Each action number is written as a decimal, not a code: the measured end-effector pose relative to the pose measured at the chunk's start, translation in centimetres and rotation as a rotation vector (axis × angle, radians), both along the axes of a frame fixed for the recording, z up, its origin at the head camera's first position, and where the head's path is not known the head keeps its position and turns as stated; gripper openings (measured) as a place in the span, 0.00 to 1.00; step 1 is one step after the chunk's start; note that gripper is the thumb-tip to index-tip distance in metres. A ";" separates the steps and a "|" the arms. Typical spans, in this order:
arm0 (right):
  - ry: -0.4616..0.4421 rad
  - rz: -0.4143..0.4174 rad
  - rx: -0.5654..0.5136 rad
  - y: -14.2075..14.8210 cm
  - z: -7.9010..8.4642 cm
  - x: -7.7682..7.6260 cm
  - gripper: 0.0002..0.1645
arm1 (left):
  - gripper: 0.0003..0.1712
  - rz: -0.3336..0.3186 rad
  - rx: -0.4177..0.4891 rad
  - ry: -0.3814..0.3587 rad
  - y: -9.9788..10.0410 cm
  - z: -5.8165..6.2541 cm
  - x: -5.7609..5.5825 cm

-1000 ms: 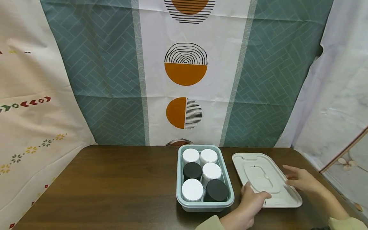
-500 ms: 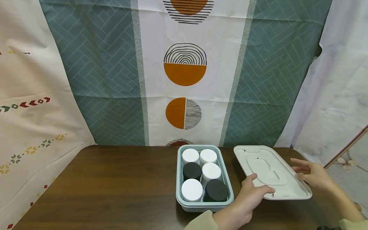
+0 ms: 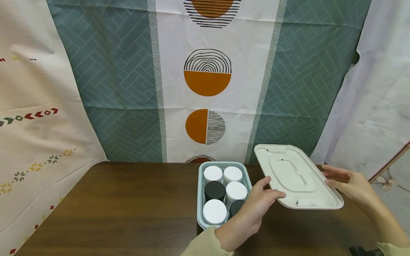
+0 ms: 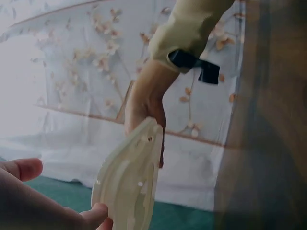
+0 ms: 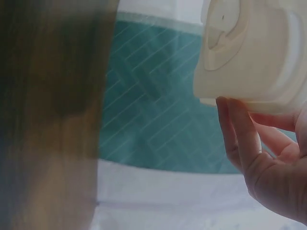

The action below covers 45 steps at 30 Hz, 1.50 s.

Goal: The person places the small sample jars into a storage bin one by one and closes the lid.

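A white rectangular lid (image 3: 296, 177) with rounded corners and a raised oval panel hangs above the table's right side. My left hand (image 3: 253, 208) grips its near left edge, thumb on the upper face. My right hand (image 3: 353, 186) holds the opposite long edge; in the right wrist view its fingertips (image 5: 235, 103) meet the rim. To the left stands a light blue box (image 3: 200, 192), uncovered, packed with white-capped jars (image 3: 214, 212) and black-capped jars (image 3: 214, 191). My left hand and wrist hide the box's near right corner and part of one black cap.
A dark brown wooden table (image 3: 128, 206) bears the box. Behind it hangs a green and white patterned cloth (image 3: 128, 78), with pale curtains at both sides. A dark wrist strap mount (image 4: 194, 64) shows on the right sleeve.
Both hands have raised the lid off the table, first rightward and up, then back toward the left. My left hand now overlaps the box's corner. The box and jars stay put.
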State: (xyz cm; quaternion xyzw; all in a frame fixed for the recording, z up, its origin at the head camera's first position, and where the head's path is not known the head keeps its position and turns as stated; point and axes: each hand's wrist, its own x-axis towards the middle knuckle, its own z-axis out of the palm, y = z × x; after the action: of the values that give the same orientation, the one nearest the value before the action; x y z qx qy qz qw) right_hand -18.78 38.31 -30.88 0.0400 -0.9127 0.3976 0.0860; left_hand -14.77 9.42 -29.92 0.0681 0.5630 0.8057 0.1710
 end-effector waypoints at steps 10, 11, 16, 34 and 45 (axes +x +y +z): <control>0.036 0.071 -0.120 -3.5 1.7 0.5 0.23 | 0.36 -0.052 -0.059 0.133 -4.6 0.5 -1.4; 0.035 0.074 -0.126 -3.9 1.9 0.5 0.23 | 0.35 -0.056 -0.067 0.143 -5.0 0.5 -1.6; 0.031 0.097 -0.163 -5.9 2.6 0.6 0.22 | 0.31 -0.059 -0.140 0.212 -7.4 0.6 -2.7; 0.014 0.215 -0.303 -13.0 3.1 -0.8 0.32 | 0.28 0.222 -0.236 0.223 -13.9 -0.2 -5.7; -0.064 0.238 -0.410 -15.0 2.4 -1.8 0.36 | 0.28 0.171 -0.178 0.241 -16.7 -0.5 -6.3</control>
State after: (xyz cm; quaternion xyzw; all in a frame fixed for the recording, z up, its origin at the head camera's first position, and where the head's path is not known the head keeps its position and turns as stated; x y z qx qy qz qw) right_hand -20.57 23.28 -28.50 0.1165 -0.8038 0.5831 0.0160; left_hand -21.04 -7.29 -30.46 0.1008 0.6522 0.7503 0.0384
